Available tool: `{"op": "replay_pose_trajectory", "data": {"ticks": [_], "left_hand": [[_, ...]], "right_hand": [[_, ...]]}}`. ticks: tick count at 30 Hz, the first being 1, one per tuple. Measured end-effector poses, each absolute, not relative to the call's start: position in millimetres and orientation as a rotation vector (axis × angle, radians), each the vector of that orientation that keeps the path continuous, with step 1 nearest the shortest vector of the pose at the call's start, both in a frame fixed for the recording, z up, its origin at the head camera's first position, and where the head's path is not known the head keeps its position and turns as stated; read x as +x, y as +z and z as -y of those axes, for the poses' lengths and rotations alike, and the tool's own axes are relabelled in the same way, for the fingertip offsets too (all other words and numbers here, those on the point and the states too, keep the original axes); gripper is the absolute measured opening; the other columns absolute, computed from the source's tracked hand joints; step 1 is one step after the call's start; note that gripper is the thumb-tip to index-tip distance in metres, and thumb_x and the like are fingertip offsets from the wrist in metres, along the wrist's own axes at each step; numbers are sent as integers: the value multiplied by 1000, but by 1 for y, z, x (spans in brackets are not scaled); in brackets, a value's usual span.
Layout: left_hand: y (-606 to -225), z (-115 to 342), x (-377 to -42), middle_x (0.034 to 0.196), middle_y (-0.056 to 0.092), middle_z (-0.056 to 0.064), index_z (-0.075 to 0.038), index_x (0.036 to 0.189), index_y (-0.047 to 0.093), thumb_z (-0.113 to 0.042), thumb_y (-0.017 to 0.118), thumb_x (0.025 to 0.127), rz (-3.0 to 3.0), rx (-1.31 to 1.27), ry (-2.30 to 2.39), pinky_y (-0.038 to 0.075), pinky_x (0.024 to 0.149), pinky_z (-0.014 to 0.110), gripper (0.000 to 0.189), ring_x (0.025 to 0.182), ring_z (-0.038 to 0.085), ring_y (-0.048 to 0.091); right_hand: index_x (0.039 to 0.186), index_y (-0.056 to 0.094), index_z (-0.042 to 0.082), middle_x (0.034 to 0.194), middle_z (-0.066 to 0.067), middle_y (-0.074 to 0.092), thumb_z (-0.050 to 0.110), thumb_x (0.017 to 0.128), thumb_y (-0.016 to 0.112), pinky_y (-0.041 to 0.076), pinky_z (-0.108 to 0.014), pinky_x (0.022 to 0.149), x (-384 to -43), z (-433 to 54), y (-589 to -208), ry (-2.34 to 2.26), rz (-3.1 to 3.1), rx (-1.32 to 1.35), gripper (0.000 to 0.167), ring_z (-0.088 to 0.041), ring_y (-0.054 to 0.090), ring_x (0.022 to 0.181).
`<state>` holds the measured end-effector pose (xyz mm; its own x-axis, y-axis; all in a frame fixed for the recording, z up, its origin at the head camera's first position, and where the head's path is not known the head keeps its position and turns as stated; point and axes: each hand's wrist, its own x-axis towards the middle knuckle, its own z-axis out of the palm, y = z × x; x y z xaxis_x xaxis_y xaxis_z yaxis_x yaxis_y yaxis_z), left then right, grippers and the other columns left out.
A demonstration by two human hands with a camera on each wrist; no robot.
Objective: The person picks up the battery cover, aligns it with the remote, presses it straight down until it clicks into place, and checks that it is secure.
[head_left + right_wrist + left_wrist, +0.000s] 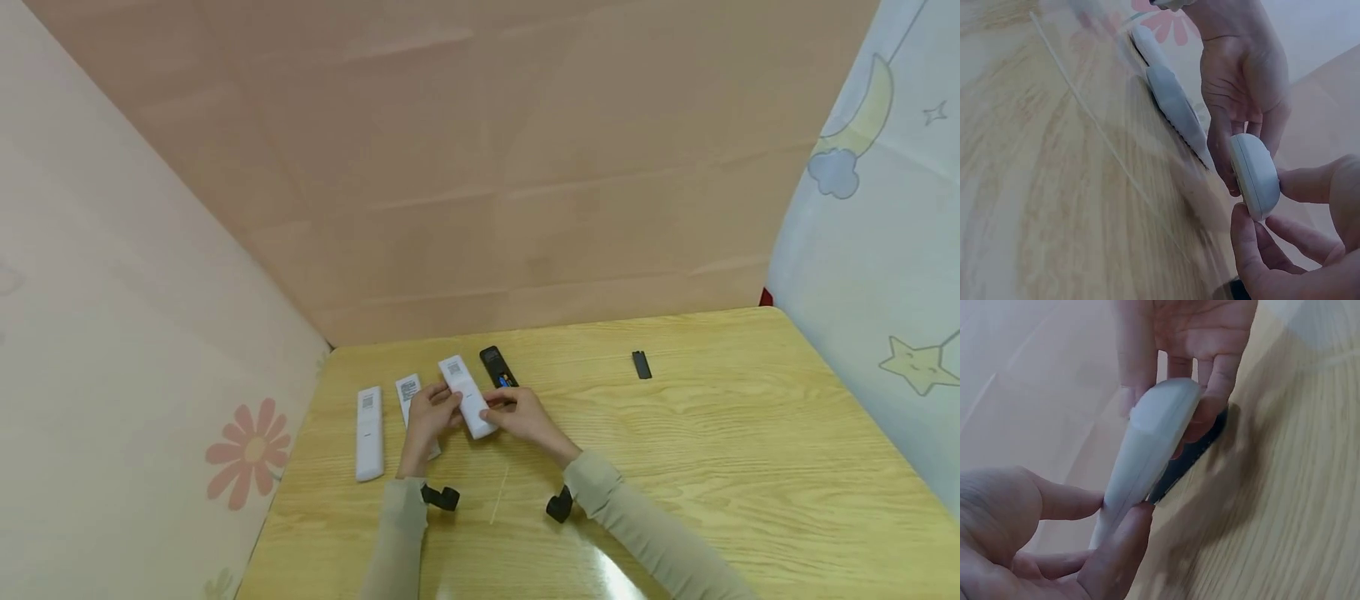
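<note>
A white remote control is held between both hands above the table, its back with a printed label facing up. My left hand pinches its left side, thumb on top. At the lower right edge, my right hand grips it between thumb and fingers. In the left wrist view the white remote is seen end-on and tilted, with fingertips of both hands on its sides. Just behind it lies a black remote with its battery compartment uncovered and a blue battery showing.
Two more white remotes lie to the left, one at the far left and another partly hidden by my left hand. A small black battery cover lies at the right on the wooden table. A thin pale strip lies in front.
</note>
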<state>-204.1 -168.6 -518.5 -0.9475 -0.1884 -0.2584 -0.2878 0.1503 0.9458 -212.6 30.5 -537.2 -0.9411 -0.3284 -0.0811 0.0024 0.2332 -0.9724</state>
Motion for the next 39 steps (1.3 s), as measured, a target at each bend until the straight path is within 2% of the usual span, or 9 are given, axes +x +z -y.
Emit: {"op": "replay_pose_trajectory", "data": {"ticks": [5, 11, 15, 21, 26, 33, 39], "left_hand": [[-518, 168, -202, 140, 66, 26, 7, 150, 53, -18, 69, 105, -2562, -458, 1647, 65, 79, 35, 54, 97, 28, 77], [-517, 168, -200, 138, 68, 25, 7, 146, 57, -20, 68, 104, -2768, -423, 1376, 57, 103, 51, 51, 127, 40, 66], [-518, 167, -199, 136, 69, 25, 8, 143, 59, -18, 68, 104, -2806, -407, 1323, 53, 109, 53, 47, 131, 41, 63], [-519, 165, -199, 135, 69, 23, 6, 140, 60, -17, 67, 105, -2834, -397, 1261, 58, 102, 52, 43, 127, 39, 66], [-520, 164, -199, 132, 70, 24, 8, 139, 61, -14, 66, 104, -2886, -383, 1197, 62, 91, 48, 41, 118, 38, 71], [-521, 163, -199, 125, 70, 29, 12, 134, 62, -8, 65, 103, -2948, -342, 1176, 61, 71, 39, 37, 91, 29, 73], [-522, 161, -199, 119, 73, 26, 10, 131, 67, -8, 65, 102, -2987, -339, 1118, 57, 63, 35, 34, 78, 24, 69]], "right_hand": [[127, 75, 2, 116, -14, 77, 15, 96, 81, 63, -34, 81, -209, -25, -542, -1733, -2283, -353, 34, -23, 74, 96], [129, 74, -1, 119, -16, 77, 15, 97, 80, 64, -37, 85, -206, -19, -546, -1700, -2312, -421, 36, -27, 76, 102], [131, 73, -2, 122, -19, 76, 15, 98, 79, 65, -36, 83, -205, -16, -547, -1677, -2331, -454, 37, -28, 75, 103], [129, 73, -2, 123, -19, 75, 14, 98, 80, 64, -31, 76, -205, -13, -549, -1662, -2373, -478, 36, -24, 75, 98], [128, 72, -5, 120, -19, 74, 13, 97, 80, 62, -26, 74, -204, -7, -549, -1582, -2466, -556, 37, -18, 74, 93], [125, 74, -6, 98, -11, 75, 8, 95, 81, 56, -23, 65, -203, 1, -546, -1477, -2601, -644, 34, -9, 65, 77], [120, 75, -3, 86, -6, 69, 7, 96, 80, 51, -23, 62, -202, 3, -544, -1419, -2643, -677, 27, -9, 59, 73]]}}
